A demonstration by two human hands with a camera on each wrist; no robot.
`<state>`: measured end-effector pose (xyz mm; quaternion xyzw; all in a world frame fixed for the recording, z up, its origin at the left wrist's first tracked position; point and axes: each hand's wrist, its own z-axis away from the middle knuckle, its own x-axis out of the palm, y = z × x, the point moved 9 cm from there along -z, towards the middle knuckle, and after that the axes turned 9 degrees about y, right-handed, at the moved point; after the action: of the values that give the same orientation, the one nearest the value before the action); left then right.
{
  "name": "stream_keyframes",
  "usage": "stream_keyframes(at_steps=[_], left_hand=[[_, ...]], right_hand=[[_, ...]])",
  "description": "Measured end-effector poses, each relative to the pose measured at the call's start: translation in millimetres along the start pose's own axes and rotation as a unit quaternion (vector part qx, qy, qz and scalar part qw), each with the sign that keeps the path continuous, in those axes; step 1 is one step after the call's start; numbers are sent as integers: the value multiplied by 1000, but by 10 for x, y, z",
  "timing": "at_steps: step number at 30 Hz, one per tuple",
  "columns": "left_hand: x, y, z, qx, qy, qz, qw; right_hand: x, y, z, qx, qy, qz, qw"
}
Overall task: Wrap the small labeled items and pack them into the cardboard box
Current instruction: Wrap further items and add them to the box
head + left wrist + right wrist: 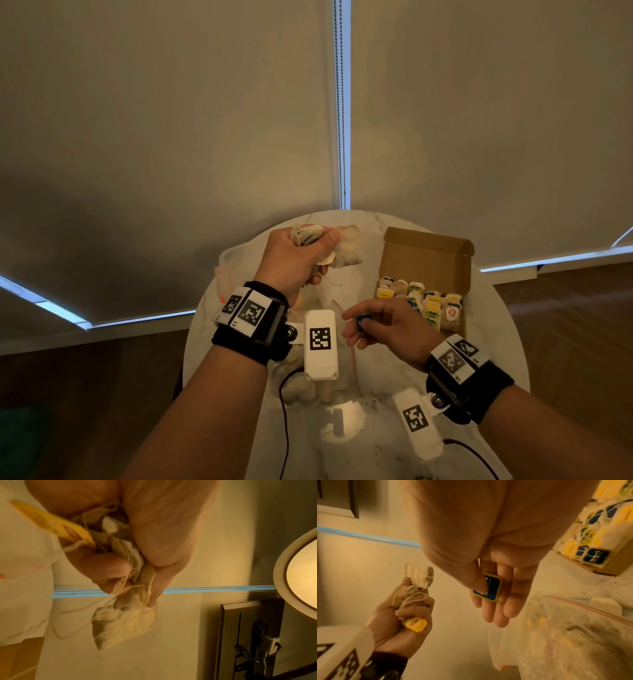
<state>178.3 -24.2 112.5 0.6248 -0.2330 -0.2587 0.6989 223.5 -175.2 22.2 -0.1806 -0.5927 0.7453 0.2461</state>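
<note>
My left hand (301, 253) is raised over the far side of the round table, fingers curled round a bunch of tea bags (310, 234) (123, 620) (418, 577) with loose strings and a yellow tag (51, 522) (417, 624). My right hand (380, 327) hovers nearer me, thumb pinching a small blue tag (362, 321) (489, 587) with a yellow rim against the fingers. The open cardboard box (426, 258) (606, 568) stands at the right, with several wrapped tea bags (419, 301) (592, 553) with blue and yellow labels packed inside.
A clear zip bag (565, 632) (308, 387) holding more tea bags lies on the white marble table (486, 329) below my hands. Dark crumbs speckle the table beside the box. Cables run from the wrist cameras toward me. Window blinds (171, 120) hang behind the table.
</note>
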Motion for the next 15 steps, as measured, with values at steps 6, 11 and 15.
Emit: stream_keyframes(at_steps=[6, 11, 15], left_hand=[[49, 9, -29, 2, -6, 4, 1000], [36, -24, -15, 2, -18, 12, 1000], [35, -83, 54, -6, -27, 14, 1000]], right_hand=[[-120, 34, -100, -2, 64, 29, 998], [-273, -28, -182, -47, 106, 131, 985], [-389, -81, -315, -16, 129, 186, 974]])
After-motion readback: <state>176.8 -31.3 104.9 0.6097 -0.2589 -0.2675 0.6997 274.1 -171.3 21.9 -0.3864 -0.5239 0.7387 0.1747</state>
